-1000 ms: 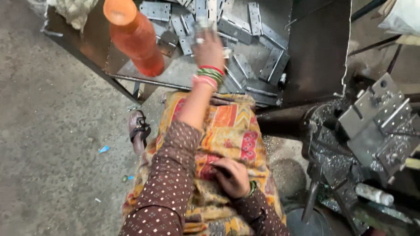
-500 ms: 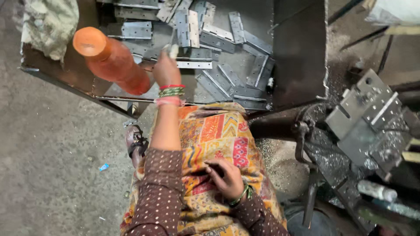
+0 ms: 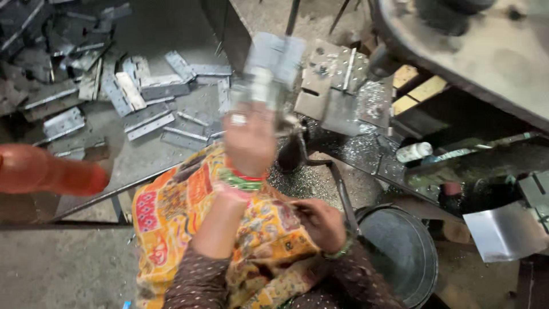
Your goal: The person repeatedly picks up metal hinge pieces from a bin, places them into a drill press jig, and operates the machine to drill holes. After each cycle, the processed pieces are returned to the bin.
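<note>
Metal hinge plate [image 3: 273, 68] is gripped by left hand [image 3: 250, 139], frame center; right hand [image 3: 319, 222] is rested curled on patterned cloth [image 3: 177, 200].

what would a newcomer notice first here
First, the left hand, raised mid-frame and blurred, gripping a grey metal plate in front of the press fixture. Next, the bright orange patterned cloth over the lap, with the right hand resting on it, fingers curled. Then the heap of metal hinge plates in the tray at upper left, and an orange bottle at the left edge.
</note>
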